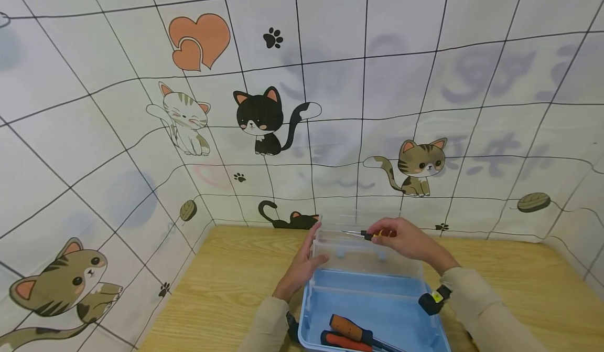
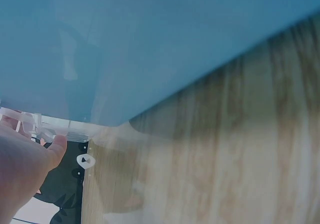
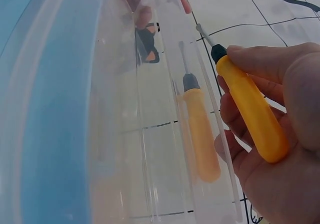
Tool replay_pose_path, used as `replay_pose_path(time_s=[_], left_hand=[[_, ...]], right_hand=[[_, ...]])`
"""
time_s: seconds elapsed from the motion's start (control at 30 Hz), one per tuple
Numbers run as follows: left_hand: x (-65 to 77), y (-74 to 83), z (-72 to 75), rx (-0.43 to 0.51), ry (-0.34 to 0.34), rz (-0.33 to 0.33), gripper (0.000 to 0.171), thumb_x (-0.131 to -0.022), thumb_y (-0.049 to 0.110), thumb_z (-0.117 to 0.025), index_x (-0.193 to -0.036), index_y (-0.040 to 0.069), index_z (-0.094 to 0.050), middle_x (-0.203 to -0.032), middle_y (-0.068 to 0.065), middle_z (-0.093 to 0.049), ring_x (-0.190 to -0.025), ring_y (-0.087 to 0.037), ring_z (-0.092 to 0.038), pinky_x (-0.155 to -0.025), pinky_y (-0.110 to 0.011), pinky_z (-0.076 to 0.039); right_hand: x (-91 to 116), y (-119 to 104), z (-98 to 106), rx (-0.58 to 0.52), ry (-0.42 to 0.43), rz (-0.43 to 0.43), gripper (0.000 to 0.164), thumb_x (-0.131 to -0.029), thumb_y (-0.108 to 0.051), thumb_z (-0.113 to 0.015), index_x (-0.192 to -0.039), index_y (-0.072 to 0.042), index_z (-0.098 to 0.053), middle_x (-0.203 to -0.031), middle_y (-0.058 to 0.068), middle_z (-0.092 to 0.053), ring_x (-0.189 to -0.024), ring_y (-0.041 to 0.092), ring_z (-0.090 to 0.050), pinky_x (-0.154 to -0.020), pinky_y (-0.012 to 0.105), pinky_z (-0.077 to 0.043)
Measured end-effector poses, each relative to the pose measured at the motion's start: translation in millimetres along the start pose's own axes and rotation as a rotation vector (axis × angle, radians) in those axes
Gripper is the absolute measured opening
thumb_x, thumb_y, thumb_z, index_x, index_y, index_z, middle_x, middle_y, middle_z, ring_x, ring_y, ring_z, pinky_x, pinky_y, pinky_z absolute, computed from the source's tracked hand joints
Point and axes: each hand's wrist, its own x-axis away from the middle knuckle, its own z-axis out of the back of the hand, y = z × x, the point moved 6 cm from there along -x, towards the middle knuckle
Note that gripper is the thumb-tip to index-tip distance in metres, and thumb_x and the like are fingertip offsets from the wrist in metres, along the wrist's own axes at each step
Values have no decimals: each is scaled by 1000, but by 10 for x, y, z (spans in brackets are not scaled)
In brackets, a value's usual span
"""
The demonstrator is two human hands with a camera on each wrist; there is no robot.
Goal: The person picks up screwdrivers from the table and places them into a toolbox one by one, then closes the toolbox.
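Note:
My right hand holds a small screwdriver with a yellow handle, black collar and metal shaft, its tip pointing left across the clear lid. In the right wrist view the thumb presses near the collar and the fingers curl round the handle. A mirrored copy of the screwdriver shows in the lid. My left hand grips the lid's left edge, with its thumb on the near face. The raised lid belongs to a light blue box. Inside lie an orange-brown-handled screwdriver and a red-and-black-handled tool, partly cut off below.
The box stands on a wood-grain table. Behind and to the left hangs a white gridded sheet with printed cats, hearts and paws. A black wrist camera on the right sleeve overlaps the box's right rim.

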Motion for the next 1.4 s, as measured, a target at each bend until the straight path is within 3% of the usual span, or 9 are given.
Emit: replay_pose_path(time_s=[0.27,0.77,1.0,1.27,1.4], left_hand=[[5,-14,0,-5,-6,7,81,-95,10,-62,-158,36,-18,-161,-7,-25,-146,-28,-24,-113,-68,-14],[2,1,-14,4,-8,7,80,-95,11,-62,-157,38,-19,-164,1,-19,-149,-27,-19,-114,-69,-11],[10,16,-16,13,-7,14,80,-96,11,-62,-156,41,-19,-162,-2,-23,-146,-29,-25,-112,-66,-21],[16,27,-5,-3,-3,14,80,-95,13,-63,-156,42,-19,-163,-1,-20,-149,-28,-18,-114,-69,-10],[18,30,-3,-8,-4,15,80,-95,14,-63,-157,40,-18,-164,-1,-18,-149,-29,-17,-113,-69,-11]], right_hand=[[-4,7,-29,-31,8,-14,19,-95,-20,-68,-111,-11,-70,-99,0,-67,-84,17,-56,-71,27,-47],[5,17,-57,-33,46,-9,24,-92,-21,-72,-112,-10,-67,-96,-1,-64,-83,15,-54,-70,27,-45],[-7,42,-77,4,44,-12,24,-91,-23,-73,-112,-11,-67,-94,-3,-65,-84,14,-56,-71,27,-46],[-15,39,-100,23,46,-9,23,-91,-23,-73,-110,-12,-67,-95,-5,-67,-82,14,-55,-71,27,-46],[-18,45,-106,20,42,-11,20,-91,-23,-73,-108,-13,-68,-94,-5,-65,-82,15,-54,-70,27,-45]])
